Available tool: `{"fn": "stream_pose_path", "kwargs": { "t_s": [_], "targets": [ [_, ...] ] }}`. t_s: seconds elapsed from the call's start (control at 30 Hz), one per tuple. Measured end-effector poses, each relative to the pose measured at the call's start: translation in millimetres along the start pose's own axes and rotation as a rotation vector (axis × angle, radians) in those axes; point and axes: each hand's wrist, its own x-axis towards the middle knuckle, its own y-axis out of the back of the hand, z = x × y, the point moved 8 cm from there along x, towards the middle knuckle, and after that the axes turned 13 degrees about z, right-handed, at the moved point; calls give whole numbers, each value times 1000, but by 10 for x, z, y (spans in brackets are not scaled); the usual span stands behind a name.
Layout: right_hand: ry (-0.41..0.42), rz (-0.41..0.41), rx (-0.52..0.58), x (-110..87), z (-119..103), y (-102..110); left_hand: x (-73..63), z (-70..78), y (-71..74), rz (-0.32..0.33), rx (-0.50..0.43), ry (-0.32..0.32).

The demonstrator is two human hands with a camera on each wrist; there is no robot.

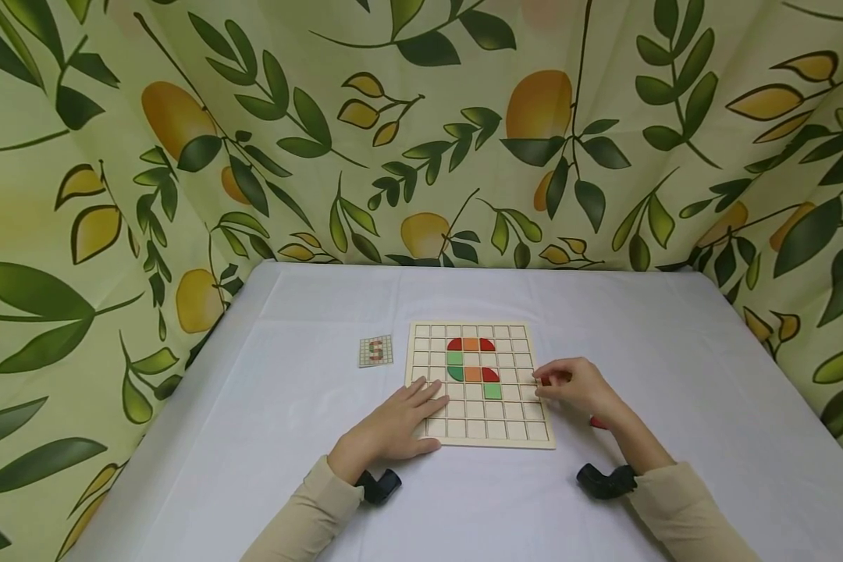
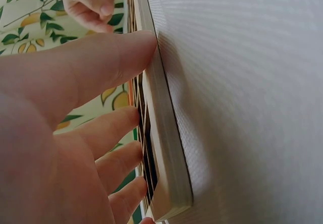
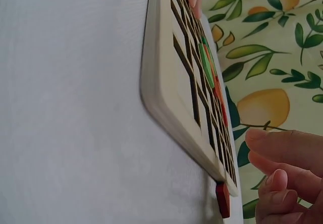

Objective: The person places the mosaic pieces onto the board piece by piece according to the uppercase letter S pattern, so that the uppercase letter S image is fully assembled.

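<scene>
My left hand (image 1: 399,421) rests with fingers spread on the lower left of a wooden grid board (image 1: 534,437); in the left wrist view its thumb (image 2: 133,52) lies over the board's edge. Coloured tiles on the board form a curve: red quarter-rounds, an orange square (image 1: 473,374), a dark green quarter-round (image 1: 456,375) and light green squares, one being the lowest tile (image 1: 492,391). My right hand (image 1: 579,384) hovers at the board's right edge, fingers loosely bent, nothing seen between them. Below it a red piece (image 3: 222,200) lies against that edge.
A small pattern card (image 1: 375,351) with a similar curved figure on a grid lies left of the board. Another red piece (image 1: 599,422) shows partly from under my right forearm. White cloth (image 1: 309,351) covers the table; a leaf-and-fruit curtain (image 1: 428,156) hangs behind it.
</scene>
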Motion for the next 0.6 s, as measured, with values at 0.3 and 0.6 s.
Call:
{"fn": "stream_pose_path", "kwargs": {
  "t_s": [0.3,0.6],
  "targets": [
    [-43,0,-10,-54,154,92,7,-6,-9,6,6,-13],
    [-51,-15,-20,-139,238,195,9,-16,-12,8,-1,-12]
  ]
}}
